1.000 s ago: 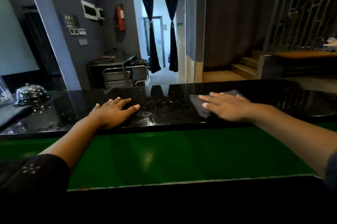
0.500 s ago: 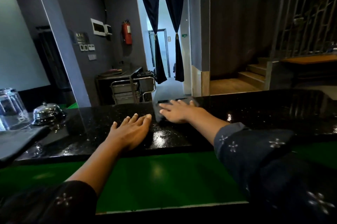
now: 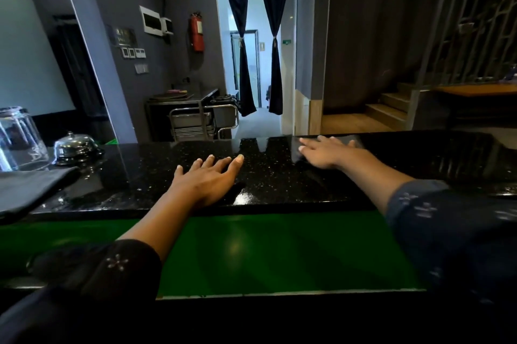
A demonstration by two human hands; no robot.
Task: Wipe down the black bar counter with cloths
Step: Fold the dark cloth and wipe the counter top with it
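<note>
The black speckled bar counter [image 3: 279, 178] runs across the middle of the view, glossy and wet in patches. My left hand [image 3: 207, 178] lies flat on it near the front edge, fingers spread, holding nothing. My right hand [image 3: 326, 152] presses flat on a dark grey cloth [image 3: 355, 141] near the counter's far edge; most of the cloth is hidden under the palm and blurred. A second dark cloth [image 3: 30, 190] lies folded at the counter's left end.
A silver call bell [image 3: 74, 148] and an upturned glass [image 3: 19, 139] stand at the far left of the counter. Below the front edge lies a green lower surface [image 3: 265, 248]. Beyond the counter are a metal trolley [image 3: 201, 120], a curtained doorway and stairs on the right.
My right hand slid the cloth left towards my left hand, then back right along the far edge. My left hand stayed flat in place. The view shifted slightly.
</note>
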